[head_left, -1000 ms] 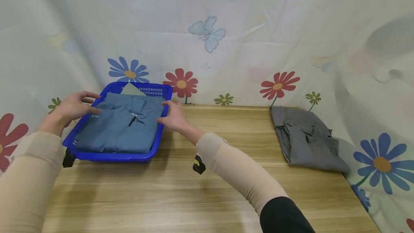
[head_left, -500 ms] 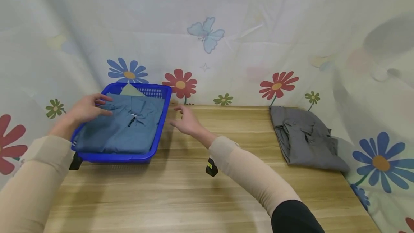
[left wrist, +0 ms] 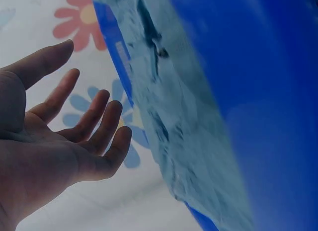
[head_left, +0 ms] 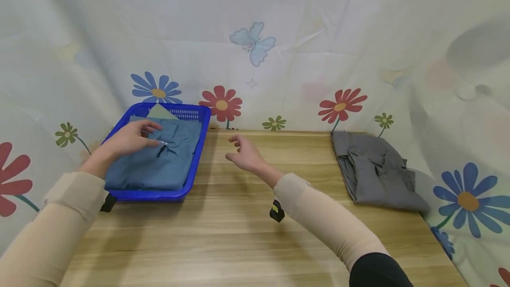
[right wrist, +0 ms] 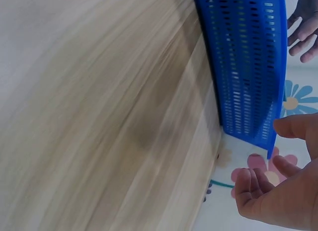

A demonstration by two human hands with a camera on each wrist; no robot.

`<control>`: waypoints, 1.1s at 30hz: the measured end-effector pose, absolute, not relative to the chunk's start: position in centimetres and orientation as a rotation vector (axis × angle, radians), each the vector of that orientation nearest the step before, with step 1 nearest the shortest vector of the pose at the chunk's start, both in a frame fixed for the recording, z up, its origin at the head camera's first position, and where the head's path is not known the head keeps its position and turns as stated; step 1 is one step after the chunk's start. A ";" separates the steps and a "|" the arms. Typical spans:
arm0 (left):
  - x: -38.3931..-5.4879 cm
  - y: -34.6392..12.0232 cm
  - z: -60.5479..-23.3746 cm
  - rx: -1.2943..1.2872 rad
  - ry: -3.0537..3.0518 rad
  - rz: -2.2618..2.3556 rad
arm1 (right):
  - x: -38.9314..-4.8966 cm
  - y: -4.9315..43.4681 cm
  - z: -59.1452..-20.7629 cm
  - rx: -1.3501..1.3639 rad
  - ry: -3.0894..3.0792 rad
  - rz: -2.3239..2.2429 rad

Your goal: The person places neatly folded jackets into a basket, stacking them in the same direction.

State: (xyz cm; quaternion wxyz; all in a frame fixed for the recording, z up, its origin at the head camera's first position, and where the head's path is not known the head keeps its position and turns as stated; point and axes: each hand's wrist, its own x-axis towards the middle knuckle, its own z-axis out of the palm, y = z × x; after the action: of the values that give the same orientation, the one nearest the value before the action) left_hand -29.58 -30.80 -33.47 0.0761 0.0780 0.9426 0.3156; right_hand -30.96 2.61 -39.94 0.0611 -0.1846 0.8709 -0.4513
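Observation:
A folded blue garment (head_left: 159, 167) with a small zip and dark pull lies in a blue plastic basket (head_left: 195, 154) at the left of the table. Behind it, a pale green corner (head_left: 160, 111) pokes up inside the basket. My left hand (head_left: 132, 138) hovers over the garment with its fingers loosely spread; the left wrist view shows nothing in its palm (left wrist: 49, 146). To the right of the basket, my right hand (head_left: 248, 154) hangs above the table, its fingers relaxed and holding nothing. Farther right lies a folded grey garment (head_left: 374, 169).
The wooden table (head_left: 255, 234) runs beneath everything, with bare wood between the basket and the grey garment. A flower-printed curtain (head_left: 295, 79) hangs right behind the back edge and along the right side.
My left hand has moved right from the basket's left rim to over the blue garment. My right hand has come away from the right rim and moved right. Basket and garments stay put.

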 end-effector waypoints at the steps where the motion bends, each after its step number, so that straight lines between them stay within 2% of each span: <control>1: -29.5 -30.4 -33.5 0.245 2.825 0.946 | -30.9 2.9 -40.1 -0.561 2.636 -1.357; 12: -28.5 -26.2 -33.0 0.375 2.859 0.891 | -30.6 6.4 -41.3 -0.571 2.739 -1.252; 33: -27.3 -19.0 -34.2 0.544 2.904 0.960 | -29.2 14.9 -43.0 -0.610 2.929 -1.212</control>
State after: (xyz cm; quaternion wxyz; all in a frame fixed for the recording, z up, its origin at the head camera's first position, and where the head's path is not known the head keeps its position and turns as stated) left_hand -27.25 -19.02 -34.22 0.0173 0.1752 0.9347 0.3088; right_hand -29.25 14.87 -43.03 -0.0430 -0.1887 0.9066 -0.3751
